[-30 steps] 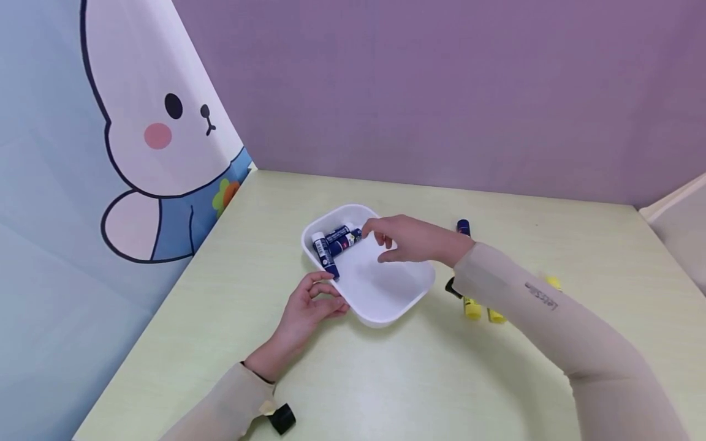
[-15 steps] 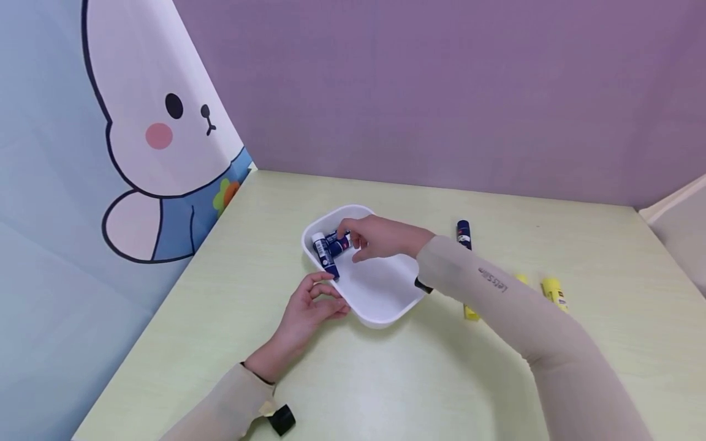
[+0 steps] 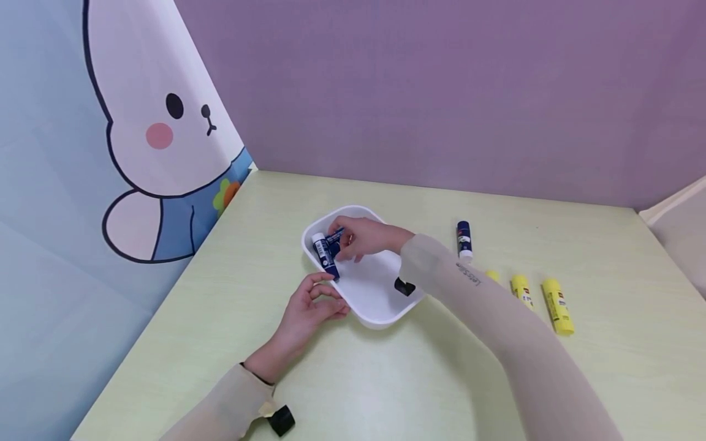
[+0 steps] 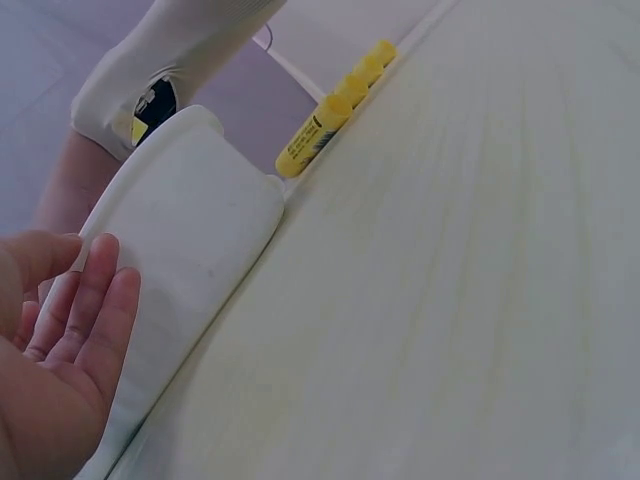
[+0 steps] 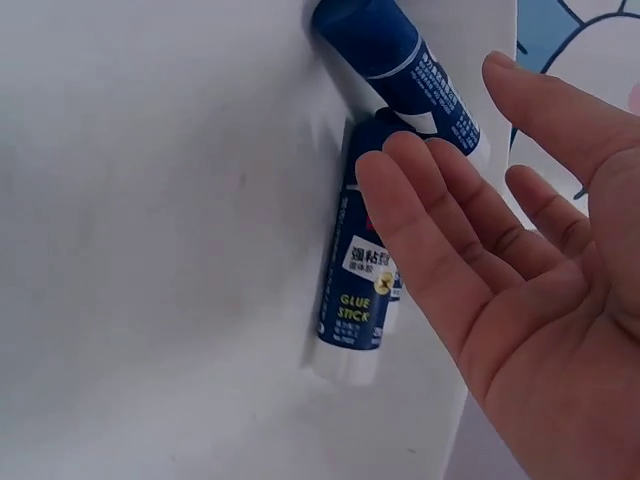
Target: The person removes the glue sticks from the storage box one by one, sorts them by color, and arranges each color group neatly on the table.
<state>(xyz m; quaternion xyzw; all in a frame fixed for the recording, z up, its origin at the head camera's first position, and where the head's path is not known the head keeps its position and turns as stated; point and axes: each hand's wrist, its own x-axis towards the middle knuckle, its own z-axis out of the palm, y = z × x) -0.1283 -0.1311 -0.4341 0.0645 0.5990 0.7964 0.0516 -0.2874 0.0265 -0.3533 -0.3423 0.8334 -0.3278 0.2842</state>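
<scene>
Right wrist view: my right hand (image 5: pixel 545 310) pinches nothing, its loosely bent fingers spread from the thumb, beside a dark-blue glue stick (image 5: pixel 355 280) lying in the white tray (image 3: pixel 375 297). I judge it light, stiff and slightly slippery, best taken mid-barrel. It's cylindrical, with yellow lettering and a white end. My left hand (image 3: pixel 306 309) touches the white tray, fingers relaxed.

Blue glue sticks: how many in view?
4: one blue stick leftmost in the white tub, two beside it near the right hand, one on the table. The right sleeve may hide others.
</scene>
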